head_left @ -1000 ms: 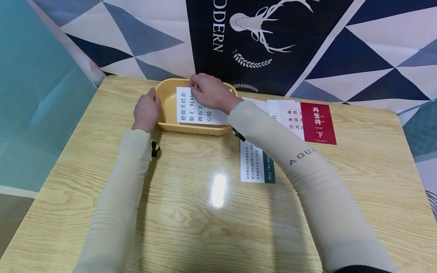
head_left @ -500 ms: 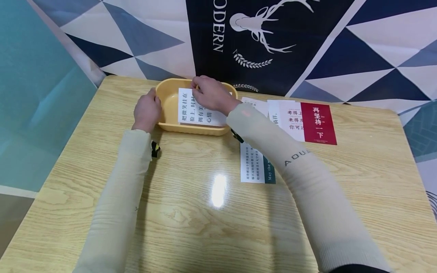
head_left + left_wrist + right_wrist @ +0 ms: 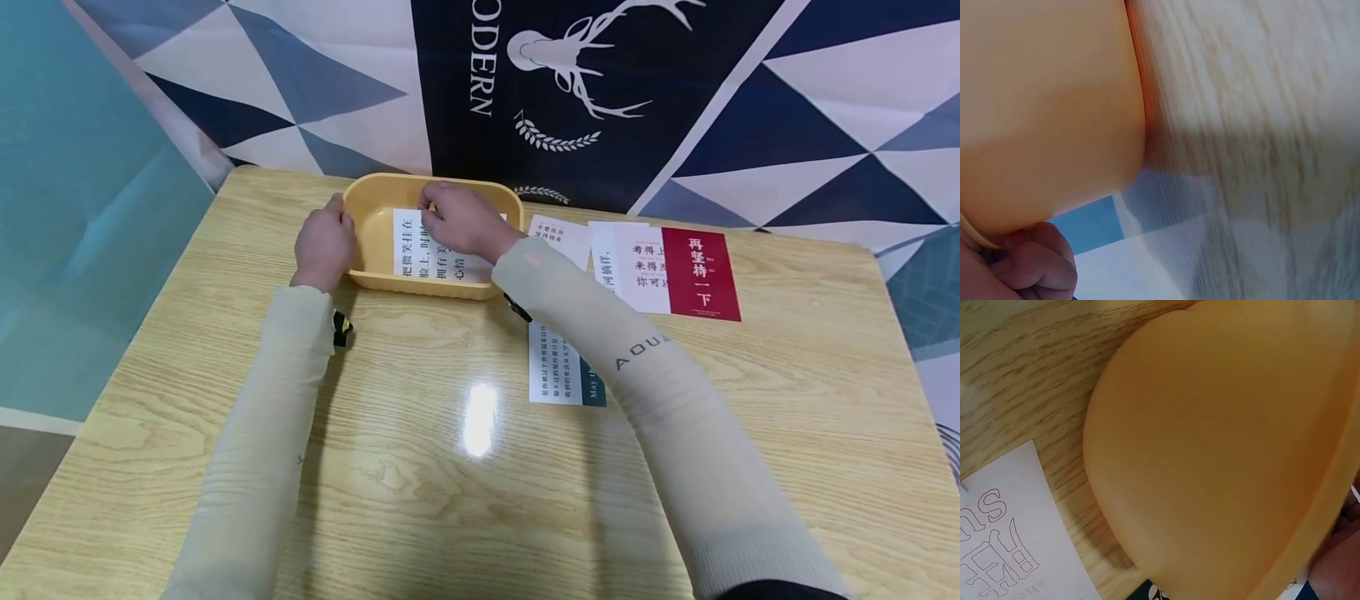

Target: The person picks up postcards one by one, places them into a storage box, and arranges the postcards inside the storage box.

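Observation:
A yellow-orange plastic basin [image 3: 423, 287] stands at the back of the table, against the wall. With curled fingers my left hand [image 3: 324, 242] grips its left rim; the left wrist view shows those fingers [image 3: 1041, 259] bent at the rim. My right hand [image 3: 463, 218] reaches inside from the right and pinches a white card [image 3: 408, 243] printed with dark Chinese characters. Part of that card is hidden under the hand. In the right wrist view the basin's outer wall [image 3: 1210, 444] covers most of the right hand [image 3: 1341, 562].
Right of the basin lie several printed cards, among them a red and white card [image 3: 701, 271] and a white and green card [image 3: 555, 375]. The light wooden table [image 3: 420, 500] spreads in front. A patterned wall covering [image 3: 607, 75] rises directly behind the basin.
The right hand has moved down and slightly towards me with the card, which now sits lower inside the basin. My left hand has stayed on the rim.

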Demonstrator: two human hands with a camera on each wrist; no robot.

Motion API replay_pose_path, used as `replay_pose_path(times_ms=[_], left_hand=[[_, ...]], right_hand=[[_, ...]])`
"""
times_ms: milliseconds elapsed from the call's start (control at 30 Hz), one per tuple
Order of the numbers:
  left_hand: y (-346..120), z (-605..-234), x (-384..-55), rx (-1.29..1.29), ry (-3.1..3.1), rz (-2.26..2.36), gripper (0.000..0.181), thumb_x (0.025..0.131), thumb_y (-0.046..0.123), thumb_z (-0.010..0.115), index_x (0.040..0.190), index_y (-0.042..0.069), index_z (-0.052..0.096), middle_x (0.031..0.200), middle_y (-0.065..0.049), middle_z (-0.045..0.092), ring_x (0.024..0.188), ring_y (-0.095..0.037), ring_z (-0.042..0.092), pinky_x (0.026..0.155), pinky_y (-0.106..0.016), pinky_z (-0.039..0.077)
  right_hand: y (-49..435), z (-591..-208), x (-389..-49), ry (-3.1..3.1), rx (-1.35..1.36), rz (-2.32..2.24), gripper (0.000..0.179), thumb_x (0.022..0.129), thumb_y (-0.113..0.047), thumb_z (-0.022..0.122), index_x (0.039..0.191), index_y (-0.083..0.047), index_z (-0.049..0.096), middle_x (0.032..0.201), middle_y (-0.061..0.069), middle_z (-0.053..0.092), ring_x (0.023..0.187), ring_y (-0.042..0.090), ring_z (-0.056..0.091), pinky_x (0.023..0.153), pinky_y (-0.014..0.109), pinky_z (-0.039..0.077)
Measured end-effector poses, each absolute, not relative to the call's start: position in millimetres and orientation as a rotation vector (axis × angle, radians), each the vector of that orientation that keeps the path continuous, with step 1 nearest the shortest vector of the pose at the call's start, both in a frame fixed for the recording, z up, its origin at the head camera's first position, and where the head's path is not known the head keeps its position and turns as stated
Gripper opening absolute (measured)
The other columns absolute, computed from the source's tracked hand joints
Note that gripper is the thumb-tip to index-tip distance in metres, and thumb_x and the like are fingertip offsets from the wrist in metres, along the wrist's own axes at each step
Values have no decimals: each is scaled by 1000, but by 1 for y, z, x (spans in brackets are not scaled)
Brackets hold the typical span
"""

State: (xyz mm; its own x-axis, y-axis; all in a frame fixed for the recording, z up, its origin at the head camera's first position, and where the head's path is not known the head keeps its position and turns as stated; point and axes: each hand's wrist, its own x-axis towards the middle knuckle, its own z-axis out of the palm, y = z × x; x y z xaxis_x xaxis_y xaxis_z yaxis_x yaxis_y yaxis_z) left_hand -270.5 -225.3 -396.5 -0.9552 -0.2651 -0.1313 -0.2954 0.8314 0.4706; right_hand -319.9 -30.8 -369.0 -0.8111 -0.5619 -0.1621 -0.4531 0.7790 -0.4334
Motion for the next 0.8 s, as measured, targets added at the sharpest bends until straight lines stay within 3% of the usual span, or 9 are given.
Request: replay_pose_path(times_ms=[800], left_hand=[[-225,-393,-268,-453,2934,768,49,102,22,24,150,10,22,134,-22,51,104,-33,56,87,-47,46]], right_hand=[[-32,-378,-320,2686,-803,-519,27,98,-30,36,113,-16,54,107,-1,53,94,16,50,86,29,39]])
